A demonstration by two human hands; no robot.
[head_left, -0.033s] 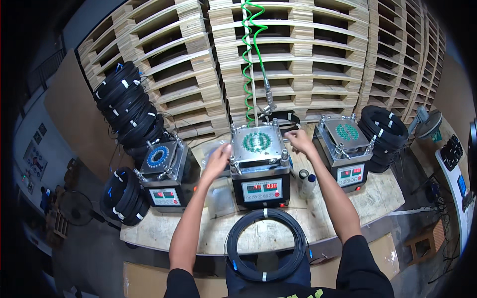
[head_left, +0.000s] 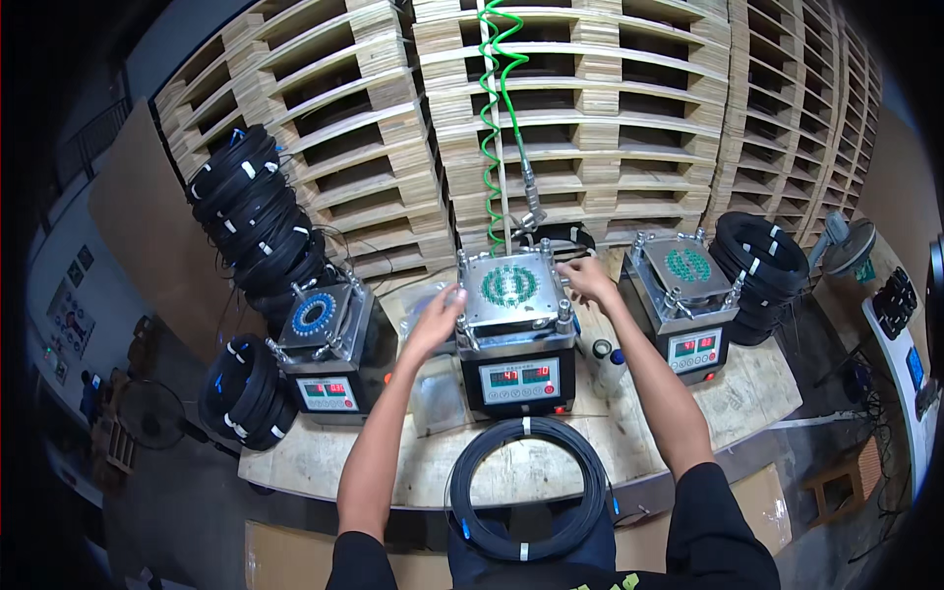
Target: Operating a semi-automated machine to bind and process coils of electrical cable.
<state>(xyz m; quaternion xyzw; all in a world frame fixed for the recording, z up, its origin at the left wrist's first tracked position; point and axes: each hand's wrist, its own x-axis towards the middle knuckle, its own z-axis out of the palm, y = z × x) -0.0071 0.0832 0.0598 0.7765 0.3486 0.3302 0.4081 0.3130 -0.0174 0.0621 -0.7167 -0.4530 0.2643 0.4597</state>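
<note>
Your left hand (head_left: 434, 317) rests with loose, open fingers against the left edge of the middle machine (head_left: 515, 339), holding nothing. Your right hand (head_left: 588, 276) touches its top plate (head_left: 510, 287) at the back right corner, fingers curled; I cannot tell if it grips something. The machine stands on the wooden desk (head_left: 688, 418), behind a black cable coil (head_left: 529, 487).

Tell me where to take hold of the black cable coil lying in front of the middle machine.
Take the black cable coil by its near arc, coming from above at the table's front edge. It lies flat as an open ring, so fingers can hook through the centre. The white tie there keeps the strands bundled; the far arc sits close against the middle machine.
</note>
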